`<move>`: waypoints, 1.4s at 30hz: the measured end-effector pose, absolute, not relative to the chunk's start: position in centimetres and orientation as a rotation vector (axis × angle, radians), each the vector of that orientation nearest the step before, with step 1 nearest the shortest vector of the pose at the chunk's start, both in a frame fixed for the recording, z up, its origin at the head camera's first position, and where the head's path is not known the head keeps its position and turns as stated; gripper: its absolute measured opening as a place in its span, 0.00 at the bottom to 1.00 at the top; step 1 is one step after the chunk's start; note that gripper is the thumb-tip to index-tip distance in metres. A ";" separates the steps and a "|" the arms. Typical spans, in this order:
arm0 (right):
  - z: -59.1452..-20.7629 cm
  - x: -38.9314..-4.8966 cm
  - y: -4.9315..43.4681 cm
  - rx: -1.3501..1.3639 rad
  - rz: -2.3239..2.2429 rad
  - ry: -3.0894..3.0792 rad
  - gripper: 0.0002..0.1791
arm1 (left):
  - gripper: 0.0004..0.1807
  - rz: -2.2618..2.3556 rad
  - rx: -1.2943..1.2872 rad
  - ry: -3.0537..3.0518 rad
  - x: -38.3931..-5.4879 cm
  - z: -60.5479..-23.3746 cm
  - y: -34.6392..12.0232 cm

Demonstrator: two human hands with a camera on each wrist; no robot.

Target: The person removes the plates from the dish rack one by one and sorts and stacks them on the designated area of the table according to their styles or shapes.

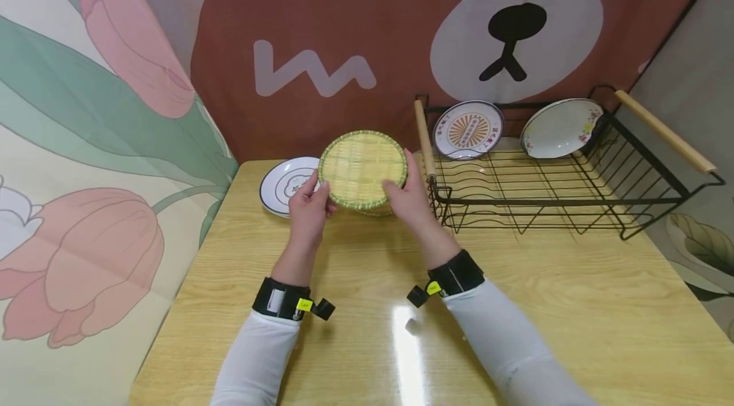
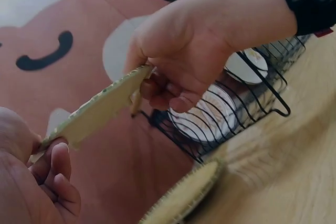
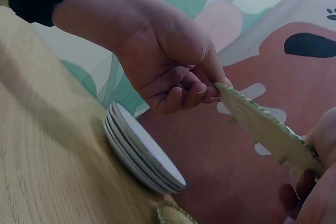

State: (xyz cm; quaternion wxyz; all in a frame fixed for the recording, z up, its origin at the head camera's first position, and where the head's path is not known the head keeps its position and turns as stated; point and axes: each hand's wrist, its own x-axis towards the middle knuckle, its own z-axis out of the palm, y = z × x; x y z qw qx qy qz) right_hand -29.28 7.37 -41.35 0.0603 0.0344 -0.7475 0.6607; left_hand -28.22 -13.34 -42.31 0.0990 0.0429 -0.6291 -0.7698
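Both hands hold a round woven bamboo tray (image 1: 362, 167) with a green-edged rim, raised over the table. My left hand (image 1: 308, 211) pinches its left edge, thumb on the upper face and fingers beneath. At the right edge, my right hand (image 1: 411, 199) grips it the same way. The wrist views show the tray edge-on, with the left hand (image 3: 163, 56) and right hand (image 2: 189, 45) at opposite sides. Below it, a second woven tray (image 2: 181, 195) lies on the table, mostly hidden in the head view.
A stack of white plates (image 3: 142, 150) with dark rims stands left of the trays. To the right is a black wire rack (image 1: 550, 202) with wooden handles, holding a patterned plate (image 1: 469, 129) and a floral dish (image 1: 559, 129) upright. A bear-print cloth (image 1: 321, 4) hangs behind the table (image 1: 355, 329).
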 end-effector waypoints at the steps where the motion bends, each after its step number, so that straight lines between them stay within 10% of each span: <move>1: -41.7 -29.4 7.3 0.083 1.989 -2.277 0.47 | 0.29 -2.276 0.138 -1.877 -28.4 -42.7 -13.3; 42: -50.3 -36.3 8.6 -0.176 1.742 -2.615 0.47 | 0.37 -1.935 0.145 -2.497 -36.0 -50.6 -11.0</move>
